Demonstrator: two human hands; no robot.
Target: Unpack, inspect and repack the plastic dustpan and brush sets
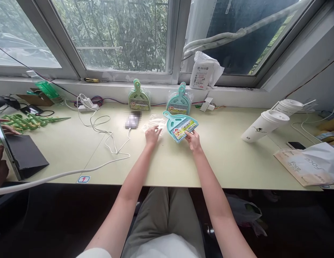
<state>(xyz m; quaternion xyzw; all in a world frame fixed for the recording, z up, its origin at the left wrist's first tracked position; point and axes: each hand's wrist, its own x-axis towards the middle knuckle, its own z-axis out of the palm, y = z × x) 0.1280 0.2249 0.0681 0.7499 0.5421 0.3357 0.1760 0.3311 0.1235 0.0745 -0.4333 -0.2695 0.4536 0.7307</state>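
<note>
My right hand (193,140) grips the lower right edge of a teal mini dustpan with a brush (180,125), which has a colourful printed label across it. The dustpan is tilted, its handle pointing to the upper left. My left hand (153,136) rests beside it at the near edge of some thin clear plastic bags (155,122), fingers bent and partly apart. Whether those fingertips pinch the plastic is hard to see. Behind, against the wall, stand a stack of bagged teal dustpans (179,100) and a stack of bagged green ones (139,96).
A phone (132,120) with a white cable lies left of my left hand. To the right are a tilted white cup (263,125) and a tissue pack (309,165). At far left, another person's hand (9,129) is near green plastic pieces (27,122) and a tablet (8,150).
</note>
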